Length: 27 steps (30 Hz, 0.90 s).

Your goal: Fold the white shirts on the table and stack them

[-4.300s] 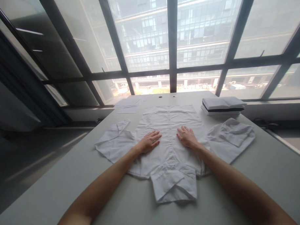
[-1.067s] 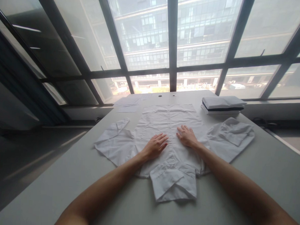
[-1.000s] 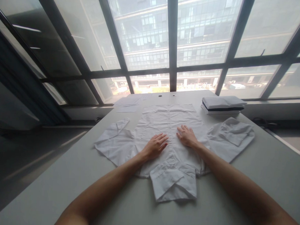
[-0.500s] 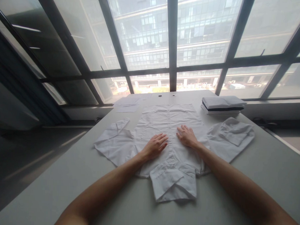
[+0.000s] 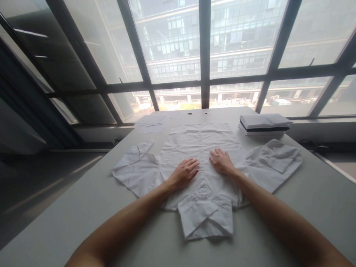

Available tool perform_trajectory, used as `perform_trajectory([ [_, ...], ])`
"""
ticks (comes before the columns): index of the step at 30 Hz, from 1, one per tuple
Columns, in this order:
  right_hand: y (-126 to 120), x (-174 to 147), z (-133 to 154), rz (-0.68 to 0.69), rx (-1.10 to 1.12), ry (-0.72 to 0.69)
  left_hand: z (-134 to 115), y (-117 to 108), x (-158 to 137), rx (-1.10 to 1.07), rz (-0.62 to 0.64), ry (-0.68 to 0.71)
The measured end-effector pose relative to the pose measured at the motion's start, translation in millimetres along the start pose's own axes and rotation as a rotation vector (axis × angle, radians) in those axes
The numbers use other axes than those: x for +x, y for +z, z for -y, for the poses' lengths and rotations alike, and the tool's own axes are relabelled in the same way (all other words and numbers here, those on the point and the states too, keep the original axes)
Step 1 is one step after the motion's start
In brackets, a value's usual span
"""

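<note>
A white button-front shirt (image 5: pixel 219 189) lies spread face up on the table, its collar end toward me and its hem toward the window. Both sleeves stretch out to the sides, wrinkled and partly folded over. My left hand (image 5: pixel 185 172) rests flat on the shirt just left of the button line, fingers extended. To the right of that line, my right hand (image 5: pixel 221 160) lies flat with its fingers slightly apart, a little farther from me. Neither hand grips the cloth. Fine creases run across the shirt's far half.
The white table (image 5: pixel 84 220) carries several loose paper sheets (image 5: pixel 150 124) at the back left. A stack of folded white and dark cloth (image 5: pixel 264 123) sits at the back right. Behind the table stand large framed windows (image 5: pixel 169 43). A dark curtain (image 5: pixel 24 89) hangs at the left.
</note>
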State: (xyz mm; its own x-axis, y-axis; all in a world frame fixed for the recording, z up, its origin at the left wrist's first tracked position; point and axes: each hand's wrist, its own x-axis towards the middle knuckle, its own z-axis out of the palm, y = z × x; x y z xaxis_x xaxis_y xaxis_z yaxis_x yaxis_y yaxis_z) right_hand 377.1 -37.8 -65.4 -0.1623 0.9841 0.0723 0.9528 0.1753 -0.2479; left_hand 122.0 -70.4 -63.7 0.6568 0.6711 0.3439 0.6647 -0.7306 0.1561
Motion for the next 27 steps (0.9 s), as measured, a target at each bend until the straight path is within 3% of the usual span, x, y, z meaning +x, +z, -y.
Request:
perform_trajectory([
  [22, -2, -1, 1, -0.003, 0.029, 0.001, 0, 0, 0, -0.059, 0.064, -0.058],
  [27, -5, -7, 15, -0.12, 0.038, -0.061, 0, -6, -1, -0.061, 0.13, -0.051],
])
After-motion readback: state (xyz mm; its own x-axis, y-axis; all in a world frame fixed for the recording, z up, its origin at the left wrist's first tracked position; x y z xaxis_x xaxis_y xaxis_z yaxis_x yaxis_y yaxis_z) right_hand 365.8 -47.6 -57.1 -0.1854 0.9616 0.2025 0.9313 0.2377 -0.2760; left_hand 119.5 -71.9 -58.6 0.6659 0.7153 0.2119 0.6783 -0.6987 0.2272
